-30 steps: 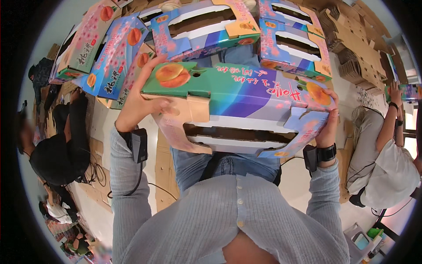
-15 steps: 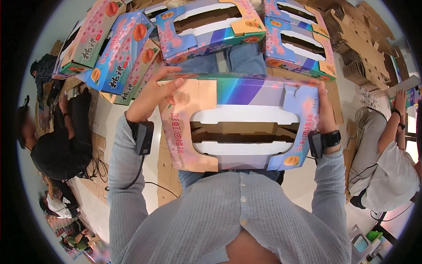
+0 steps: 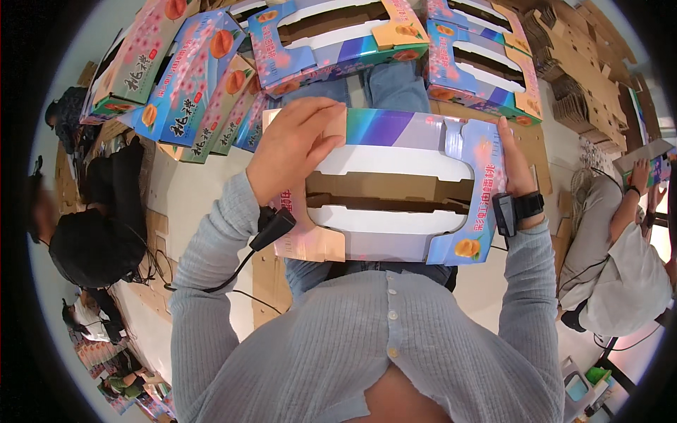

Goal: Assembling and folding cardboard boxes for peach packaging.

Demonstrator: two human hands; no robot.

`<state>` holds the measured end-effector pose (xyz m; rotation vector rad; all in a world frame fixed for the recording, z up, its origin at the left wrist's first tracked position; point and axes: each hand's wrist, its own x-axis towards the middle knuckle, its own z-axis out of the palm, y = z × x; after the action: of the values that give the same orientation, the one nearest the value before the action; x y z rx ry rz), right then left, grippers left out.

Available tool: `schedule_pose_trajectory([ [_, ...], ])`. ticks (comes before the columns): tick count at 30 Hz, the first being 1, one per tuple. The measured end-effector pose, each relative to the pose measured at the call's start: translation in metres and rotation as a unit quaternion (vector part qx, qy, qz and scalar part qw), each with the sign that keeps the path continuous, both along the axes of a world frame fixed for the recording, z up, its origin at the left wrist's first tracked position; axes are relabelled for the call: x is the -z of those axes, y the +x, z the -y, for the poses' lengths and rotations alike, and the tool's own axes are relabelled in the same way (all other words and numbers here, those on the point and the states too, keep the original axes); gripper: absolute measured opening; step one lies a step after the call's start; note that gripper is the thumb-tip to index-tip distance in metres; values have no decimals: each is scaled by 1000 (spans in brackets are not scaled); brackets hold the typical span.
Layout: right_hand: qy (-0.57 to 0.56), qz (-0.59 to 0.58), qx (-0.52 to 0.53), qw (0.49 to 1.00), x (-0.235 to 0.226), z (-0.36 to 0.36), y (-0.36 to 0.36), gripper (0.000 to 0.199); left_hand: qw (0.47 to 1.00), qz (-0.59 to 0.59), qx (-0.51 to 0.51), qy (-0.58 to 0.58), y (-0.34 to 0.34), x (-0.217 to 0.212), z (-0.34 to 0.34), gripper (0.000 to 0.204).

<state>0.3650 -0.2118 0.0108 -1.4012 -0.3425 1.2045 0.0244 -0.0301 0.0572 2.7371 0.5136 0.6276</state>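
On my lap rests a printed cardboard fruit box (image 3: pixel 395 243), with a wide slot opening in its top between peach-coloured and blue end panels. My left hand (image 3: pixel 293 144) lies over its far left corner, thumb and fingers closed on the peach-coloured panel near the far edge. Against the right side, my right hand (image 3: pixel 518 166) grips the box, its fingers along the blue end. Brown cardboard inside shows through the slot. Part of the left panel is hidden by my left hand and wrist.
Beyond my knees stand more printed boxes (image 3: pixel 338 53), with tilted ones (image 3: pixel 187 84) at the far left and a stack (image 3: pixel 486 67) at the far right. Flat brown cardboard (image 3: pixel 585 99) is piled behind. People sit on both sides, one with a box at the right.
My left hand has moved from the box's left side onto its far left corner, turning inward. The right hand stays at the right side. The box has shifted slightly away from me.
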Motion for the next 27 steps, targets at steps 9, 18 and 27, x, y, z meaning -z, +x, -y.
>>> schedule_pose_trajectory([
  [9,25,-1,22,999,2,4,-5,46,999,0,-20,-47,-3,2,6,42],
  [18,6,-15,10,1000,15,-3,1,52,995,34,-39,-87,-7,16,16,39],
  [27,-32,518,-177,836,5,35,-25,64,996,-59,-39,-49,-12,58,-9,73],
])
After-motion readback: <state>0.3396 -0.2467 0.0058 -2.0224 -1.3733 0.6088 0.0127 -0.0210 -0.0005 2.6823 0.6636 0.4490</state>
